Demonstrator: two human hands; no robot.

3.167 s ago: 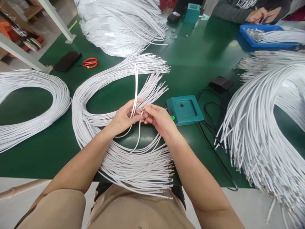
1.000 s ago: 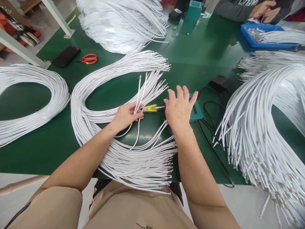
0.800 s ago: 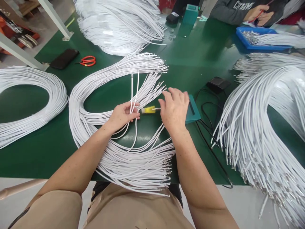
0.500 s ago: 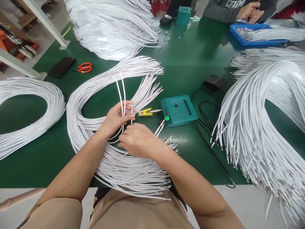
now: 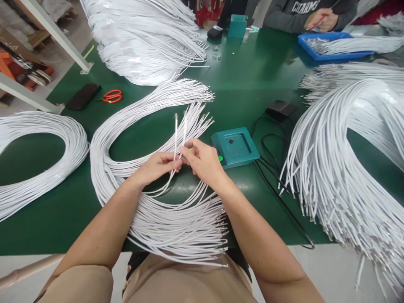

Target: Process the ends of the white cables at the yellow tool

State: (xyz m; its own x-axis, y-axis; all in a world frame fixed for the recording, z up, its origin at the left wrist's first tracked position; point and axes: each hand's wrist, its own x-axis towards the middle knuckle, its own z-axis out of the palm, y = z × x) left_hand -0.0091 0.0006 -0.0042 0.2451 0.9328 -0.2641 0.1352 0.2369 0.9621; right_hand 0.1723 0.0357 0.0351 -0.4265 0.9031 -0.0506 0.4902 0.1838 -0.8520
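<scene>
In hand: we hold two wires [image 5: 176,136] standing up, left of the box [image 5: 236,145].
Left hand [image 5: 162,164]: its fingers pinch the pair low down.
Right hand [image 5: 200,158]: its fingers seem closed on the rear wire, just left of the box.
Done: the loop [image 5: 99,147], left of the box, has its ends parted into bunches; we judge this a sorting, but cannot tell which wires are finished.
Left: most of the loop lies outside our fingers, so we reckon the work is mid-run, with one pair being handled.
Button: a green button [image 5: 220,158] glows on the box's left side.
In the way: our right hand covers the space left of the box; we cannot see what lies behind it. The lower bunch [image 5: 179,227], nearer us than the box, partly passes under our right forearm.
Right of the box: black cables [image 5: 277,193], a black block [image 5: 280,110] and, further over, a big heap [image 5: 341,168] of wires.
Beyond the box: a blue tray [image 5: 341,55] and a co-worker's hands [image 5: 322,20], across the desk [image 5: 263,90].
Far left of the box: snips [image 5: 111,97], a dark flat case [image 5: 83,96] and another coil [image 5: 75,147].
</scene>
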